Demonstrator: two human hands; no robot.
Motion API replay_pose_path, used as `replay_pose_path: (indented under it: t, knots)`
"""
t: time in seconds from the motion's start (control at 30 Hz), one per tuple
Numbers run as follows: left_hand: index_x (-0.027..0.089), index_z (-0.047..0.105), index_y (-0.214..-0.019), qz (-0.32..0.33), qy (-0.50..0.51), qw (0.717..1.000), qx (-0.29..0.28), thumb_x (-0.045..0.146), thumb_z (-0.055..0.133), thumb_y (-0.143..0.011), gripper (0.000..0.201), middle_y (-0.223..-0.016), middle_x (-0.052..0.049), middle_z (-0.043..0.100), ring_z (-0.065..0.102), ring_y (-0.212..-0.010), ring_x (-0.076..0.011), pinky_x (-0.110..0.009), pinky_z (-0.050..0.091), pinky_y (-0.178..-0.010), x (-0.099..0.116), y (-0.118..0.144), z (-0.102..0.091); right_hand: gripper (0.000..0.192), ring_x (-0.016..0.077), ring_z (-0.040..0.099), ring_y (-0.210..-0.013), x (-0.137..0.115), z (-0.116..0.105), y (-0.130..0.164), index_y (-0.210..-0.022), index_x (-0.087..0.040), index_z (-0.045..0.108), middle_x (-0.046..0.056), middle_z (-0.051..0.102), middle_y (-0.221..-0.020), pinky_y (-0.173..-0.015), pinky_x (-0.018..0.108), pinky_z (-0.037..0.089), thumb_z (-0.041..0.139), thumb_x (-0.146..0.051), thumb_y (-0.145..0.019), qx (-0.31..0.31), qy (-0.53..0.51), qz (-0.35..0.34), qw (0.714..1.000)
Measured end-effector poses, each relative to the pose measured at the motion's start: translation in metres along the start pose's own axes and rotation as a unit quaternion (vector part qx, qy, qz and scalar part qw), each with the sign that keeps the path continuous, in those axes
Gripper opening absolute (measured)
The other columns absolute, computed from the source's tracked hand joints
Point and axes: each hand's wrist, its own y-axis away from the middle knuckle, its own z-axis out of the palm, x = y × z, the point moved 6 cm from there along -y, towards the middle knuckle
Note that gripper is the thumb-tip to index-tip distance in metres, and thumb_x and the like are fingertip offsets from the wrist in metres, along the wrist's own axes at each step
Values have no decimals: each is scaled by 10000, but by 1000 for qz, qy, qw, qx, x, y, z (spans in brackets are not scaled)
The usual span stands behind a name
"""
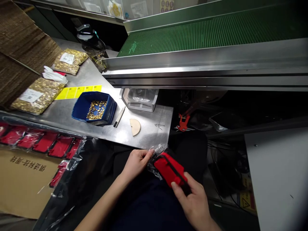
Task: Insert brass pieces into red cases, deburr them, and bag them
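My right hand (192, 199) grips a red and black plastic part (169, 168) by its lower end, thumb on the near face. At the part's upper left end, my left hand (138, 160) pinches a clear plastic bag (154, 166) between thumb and fingers. The part's far end touches the bag's edge; whether it sits inside I cannot tell. Both hands are above my lap, just off the metal table's (149, 134) front edge. Closest to them on the table lie small metal pins (159, 125) and a half-round wooden piece (135, 127).
A blue bin (80, 107) holds small brass pieces, with a cutter knife (119, 117) beside it. Behind stand a grey tray (141, 106) and a dark bottle (90, 45). A green conveyor (192, 38) crosses above. Bagged red parts (60, 146) line a carton (26, 183) at left.
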Motion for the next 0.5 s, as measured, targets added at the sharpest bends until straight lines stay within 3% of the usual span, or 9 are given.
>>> replay_pose_path:
  t: [0.1, 0.2, 0.33, 0.43, 0.5]
  knots:
    - [190, 334, -550, -10, -2, 1000, -1, 578, 475, -983, 598, -556, 25, 252, 214, -538, -109, -295, 134, -509, -4, -2, 6, 254, 201, 716, -807, 12, 3, -1, -1137, -207, 687, 43, 747, -960, -729, 261, 571, 637, -397, -975, 26, -110, 89, 990]
    - [187, 348, -535, -7, 8, 1000, -18, 568, 478, -980, 601, -543, 27, 262, 209, -530, -106, -289, 147, -502, -6, -5, 16, 223, 189, 698, -812, 11, 8, -7, -1079, -216, 704, 24, 735, -913, -745, 247, 548, 648, -401, -967, -3, -82, 87, 993]
    - [194, 302, -532, 6, 20, 999, -29, 588, 446, -990, 621, -535, 27, 245, 211, -520, -105, -286, 155, -492, -9, -15, 21, 130, 153, 635, -720, 3, 11, -11, -944, -230, 678, -4, 681, -815, -691, 236, 487, 616, -338, -980, -60, 12, 24, 998]
    - [202, 262, -528, 20, 23, 999, -34, 607, 462, -979, 639, -532, 32, 218, 195, -509, -101, -289, 146, -484, -10, -24, 22, 83, 155, 624, -724, -4, 18, -5, -917, -232, 642, -2, 675, -821, -666, 250, 437, 582, -240, -974, -125, 85, -55, 987]
    - [202, 268, -513, 28, 23, 999, -39, 605, 474, -976, 648, -528, 34, 216, 193, -503, -99, -291, 145, -480, -9, -27, 22, 99, 157, 605, -699, -7, 22, 0, -883, -227, 607, 1, 665, -808, -637, 267, 397, 557, -193, -961, -134, 138, -101, 976]
